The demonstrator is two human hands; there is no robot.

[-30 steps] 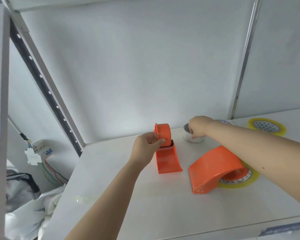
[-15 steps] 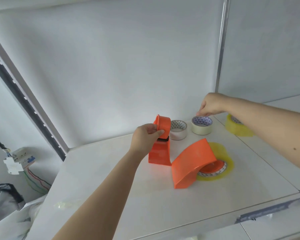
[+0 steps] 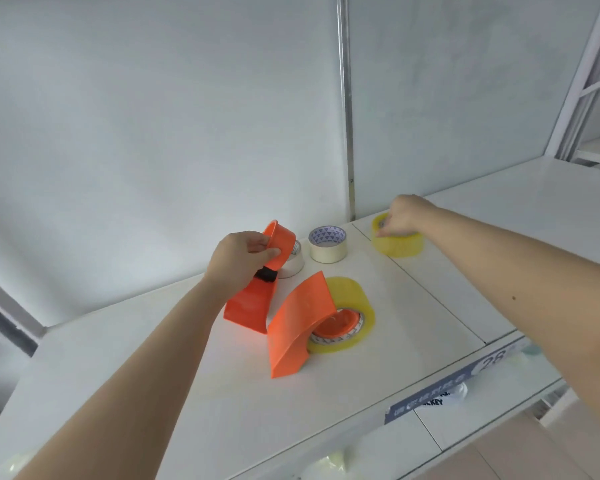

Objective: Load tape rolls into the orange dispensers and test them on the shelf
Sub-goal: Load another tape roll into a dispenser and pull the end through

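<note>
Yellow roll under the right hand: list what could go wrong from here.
1. The right hand grips the yellow roll only at its top edge, so it may slip when lifted.
2. The left hand holds the empty orange dispenser tilted; it could knock the white roll behind.

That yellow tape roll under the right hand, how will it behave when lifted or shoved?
The yellow tape roll lies flat on the shelf, so a shove should slide it, not roll it. Its glossy side may be slick under the fingers of the right hand. It looks thickly wound, so probably stiff and fairly heavy for its size.
</note>
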